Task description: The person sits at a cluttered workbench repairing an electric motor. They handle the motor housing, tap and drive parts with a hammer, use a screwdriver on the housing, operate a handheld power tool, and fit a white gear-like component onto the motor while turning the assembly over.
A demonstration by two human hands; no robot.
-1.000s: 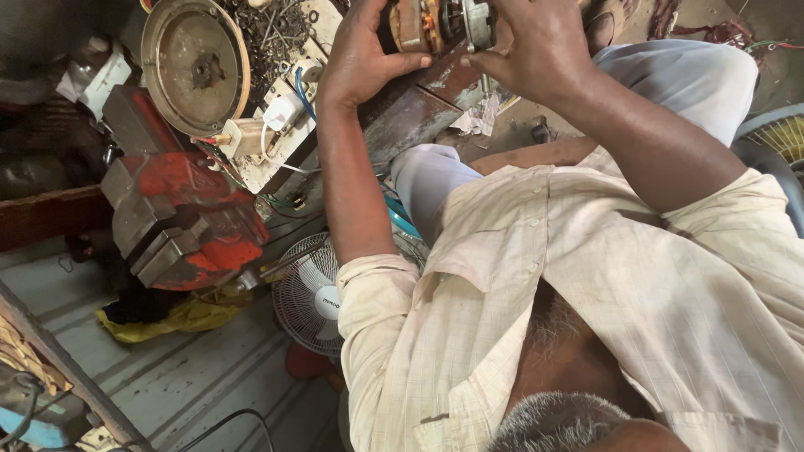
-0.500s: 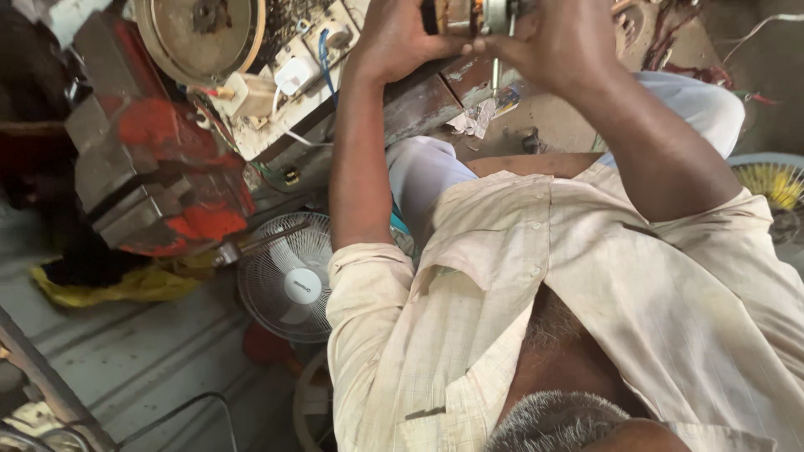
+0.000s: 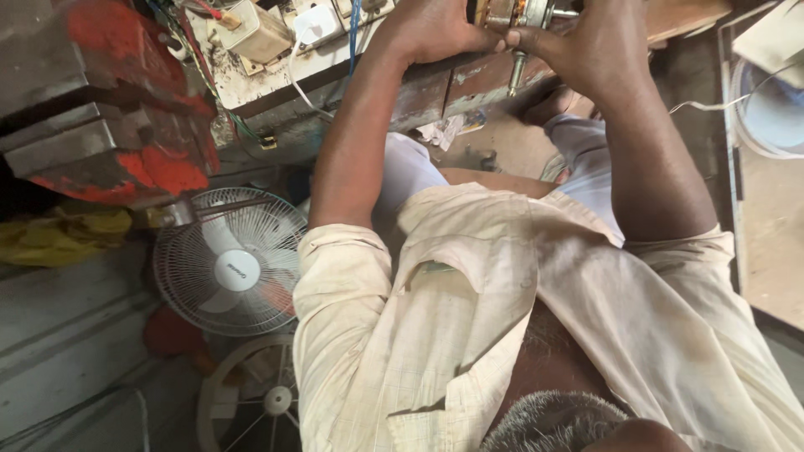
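Two hands, left hand (image 3: 431,29) and right hand (image 3: 586,42), each grip pinching a small fan motor (image 3: 511,12), brass-and-steel with a downward shaft, at the tabletop (image 3: 435,84) edge; red vise (image 3: 109,109) left, open floor below.

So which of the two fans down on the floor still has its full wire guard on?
The upper fan, just below the red vise: a dense wire guard covers its blades. The lower fan shows only a bare ring and spokes.

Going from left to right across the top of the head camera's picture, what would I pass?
Red bench vise → cream switch box → white plug → left hand → small motor with a shaft, gripped by both hands → right hand → white round fan part.
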